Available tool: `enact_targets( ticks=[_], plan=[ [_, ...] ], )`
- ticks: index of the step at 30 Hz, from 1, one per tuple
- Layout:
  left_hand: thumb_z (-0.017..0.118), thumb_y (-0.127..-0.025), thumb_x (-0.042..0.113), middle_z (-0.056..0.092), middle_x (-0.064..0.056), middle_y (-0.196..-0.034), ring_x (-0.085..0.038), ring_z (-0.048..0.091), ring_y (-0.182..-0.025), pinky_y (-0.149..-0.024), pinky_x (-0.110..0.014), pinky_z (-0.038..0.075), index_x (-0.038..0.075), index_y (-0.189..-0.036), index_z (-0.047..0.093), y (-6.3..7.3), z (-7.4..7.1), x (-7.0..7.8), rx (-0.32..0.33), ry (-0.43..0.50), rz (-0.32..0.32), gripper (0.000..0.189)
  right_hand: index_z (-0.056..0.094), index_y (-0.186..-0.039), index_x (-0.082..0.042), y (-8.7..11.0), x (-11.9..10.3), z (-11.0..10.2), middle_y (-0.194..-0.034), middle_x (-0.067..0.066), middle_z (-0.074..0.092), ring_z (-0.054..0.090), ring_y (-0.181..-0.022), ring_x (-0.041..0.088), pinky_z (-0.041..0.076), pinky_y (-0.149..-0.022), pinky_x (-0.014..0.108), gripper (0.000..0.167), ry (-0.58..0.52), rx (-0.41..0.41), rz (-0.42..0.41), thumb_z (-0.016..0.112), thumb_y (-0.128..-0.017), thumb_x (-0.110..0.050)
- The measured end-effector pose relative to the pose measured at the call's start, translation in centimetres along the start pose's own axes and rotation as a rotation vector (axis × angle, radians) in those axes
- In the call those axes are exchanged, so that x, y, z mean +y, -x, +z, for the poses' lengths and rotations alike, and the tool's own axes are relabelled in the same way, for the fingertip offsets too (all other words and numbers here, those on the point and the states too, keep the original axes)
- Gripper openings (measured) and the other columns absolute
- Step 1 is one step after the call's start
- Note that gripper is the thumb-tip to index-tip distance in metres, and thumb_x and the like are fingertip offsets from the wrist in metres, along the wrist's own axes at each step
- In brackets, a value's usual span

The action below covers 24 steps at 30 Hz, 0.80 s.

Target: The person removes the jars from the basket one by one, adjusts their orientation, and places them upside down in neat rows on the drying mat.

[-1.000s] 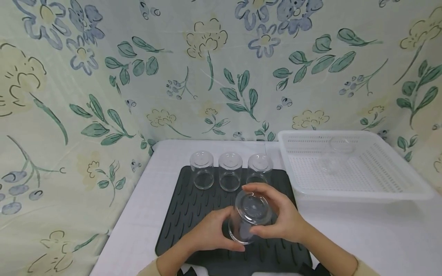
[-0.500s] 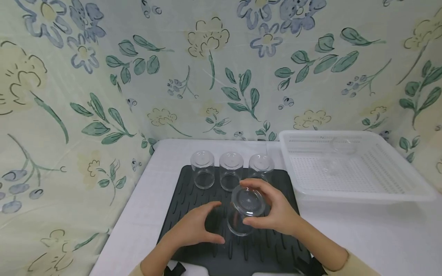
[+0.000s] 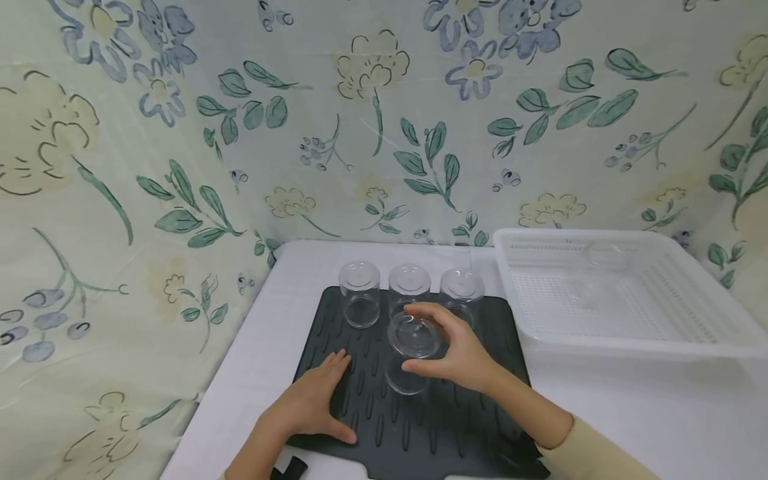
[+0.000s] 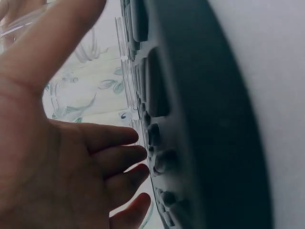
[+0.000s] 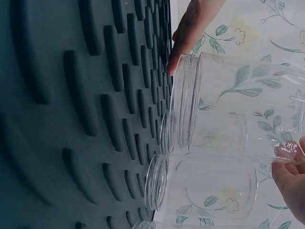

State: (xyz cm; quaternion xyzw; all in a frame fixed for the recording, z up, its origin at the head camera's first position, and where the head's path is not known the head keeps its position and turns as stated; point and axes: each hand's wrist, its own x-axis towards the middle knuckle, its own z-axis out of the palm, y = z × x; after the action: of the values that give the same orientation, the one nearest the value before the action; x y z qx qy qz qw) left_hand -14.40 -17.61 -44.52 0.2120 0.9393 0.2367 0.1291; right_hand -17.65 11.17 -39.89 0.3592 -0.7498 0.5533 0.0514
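My right hand point(image 3: 462, 353) grips a clear glass jar point(image 3: 408, 375) near its base, thumb on the near side and fingers on the far side. The jar is upside down, its threaded mouth close over the black ridged drying mat point(image 3: 384, 437), as the right wrist view shows. Behind it a row of upturned jars stands on the mat: a left jar point(image 3: 360, 300), a middle jar point(image 3: 410, 280) and a right jar point(image 3: 462, 285). My left hand point(image 3: 309, 400) holds nothing; its fingers are spread, fingertips right at the mat's left part. In the left wrist view its palm point(image 4: 52, 167) shows.
A white perforated plastic basket point(image 3: 636, 349) stands to the right of the mat, with clear glass point(image 3: 606, 259) inside towards its back. White cloth point(image 3: 612, 413) covers the table. A floral curtain point(image 3: 384, 167) hangs behind and on the left.
My left hand has let go of the jar and moved left towards the mat's edge. The right hand has carried the jar a little left and farther back.
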Motion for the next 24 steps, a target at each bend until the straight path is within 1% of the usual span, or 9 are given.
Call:
enact_targets(
  ticks=[3,5,8,13,15,18,22,24],
  plan=[
    [0.088,-0.05,0.064,0.023,-0.022,-0.157,-0.038,0.021,-0.144,-0.109,-0.06,0.027,-0.005,-0.15,0.03,0.1,0.0,-0.2,0.003,-0.008,0.012,0.135,0.05,-0.139,-0.013,-0.2,0.4,0.4,-0.137,0.003,0.052,0.048,-0.127,0.022,0.037,-0.107,0.029,0.074,-0.005,-0.014,0.02,0.086,-0.074,-0.01],
    [0.089,-0.048,0.063,0.023,-0.022,-0.157,-0.038,0.02,-0.145,-0.109,-0.06,0.027,-0.005,-0.15,0.029,0.1,0.0,-0.3,-0.006,-0.004,0.01,0.137,0.05,-0.139,-0.013,-0.3,0.6,0.6,-0.137,0.003,0.052,0.048,-0.127,0.021,0.037,-0.107,0.029,0.073,-0.001,-0.019,0.041,0.086,-0.075,-0.012],
    [0.09,-0.046,0.062,0.021,-0.021,-0.158,-0.038,0.017,-0.145,-0.109,-0.061,0.026,-0.004,-0.151,0.027,0.1,0.0,-0.5,-0.031,0.0,0.004,0.139,0.05,-0.139,-0.013,-0.4,0.9,0.9,-0.138,0.006,0.052,0.047,-0.127,0.021,0.037,-0.108,0.03,0.073,0.002,-0.026,0.063,0.086,-0.075,-0.014],
    [0.09,-0.047,0.062,0.017,-0.021,-0.159,-0.038,0.015,-0.146,-0.109,-0.062,0.025,-0.002,-0.152,0.026,0.1,0.0,-0.7,-0.068,-0.005,0.004,0.14,0.05,-0.14,-0.012,-0.4,1.1,1.0,-0.14,0.011,0.051,0.046,-0.129,0.023,0.036,-0.109,0.035,0.073,0.004,-0.036,0.094,0.086,-0.076,-0.016],
    [0.09,-0.047,0.063,0.017,-0.021,-0.159,-0.038,0.014,-0.146,-0.109,-0.062,0.025,-0.002,-0.152,0.026,0.2,0.0,-0.6,-0.076,-0.004,0.004,0.139,0.05,-0.14,-0.012,-0.4,1.3,1.1,-0.14,0.011,0.051,0.046,-0.13,0.023,0.035,-0.109,0.038,0.074,0.009,-0.039,0.103,0.086,-0.076,-0.016],
    [0.089,-0.047,0.063,0.015,-0.02,-0.159,-0.038,0.013,-0.146,-0.109,-0.062,0.025,-0.002,-0.152,0.026,0.3,-0.1,-0.5,-0.085,-0.001,0.001,0.139,0.05,-0.14,-0.013,-0.4,1.5,1.1,-0.139,0.008,0.051,0.046,-0.13,0.022,0.036,-0.109,0.042,0.074,0.024,-0.037,0.115,0.086,-0.076,-0.018],
    [0.09,-0.048,0.062,0.016,-0.019,-0.16,-0.037,0.014,-0.146,-0.109,-0.062,0.025,-0.001,-0.152,0.026,0.4,-0.1,-0.5,-0.087,-0.007,-0.001,0.138,0.049,-0.141,-0.015,-0.4,1.5,1.2,-0.14,0.008,0.051,0.046,-0.13,0.022,0.036,-0.108,0.046,0.075,0.04,-0.039,0.127,0.086,-0.076,-0.021],
    [0.09,-0.048,0.062,0.016,-0.019,-0.16,-0.037,0.014,-0.146,-0.109,-0.062,0.025,-0.001,-0.152,0.026,0.4,-0.1,-0.5,-0.088,-0.006,-0.001,0.138,0.049,-0.141,-0.014,-0.4,1.5,1.2,-0.141,0.009,0.05,0.045,-0.131,0.023,0.035,-0.108,0.047,0.075,0.042,-0.046,0.131,0.086,-0.076,-0.022]
  ],
)
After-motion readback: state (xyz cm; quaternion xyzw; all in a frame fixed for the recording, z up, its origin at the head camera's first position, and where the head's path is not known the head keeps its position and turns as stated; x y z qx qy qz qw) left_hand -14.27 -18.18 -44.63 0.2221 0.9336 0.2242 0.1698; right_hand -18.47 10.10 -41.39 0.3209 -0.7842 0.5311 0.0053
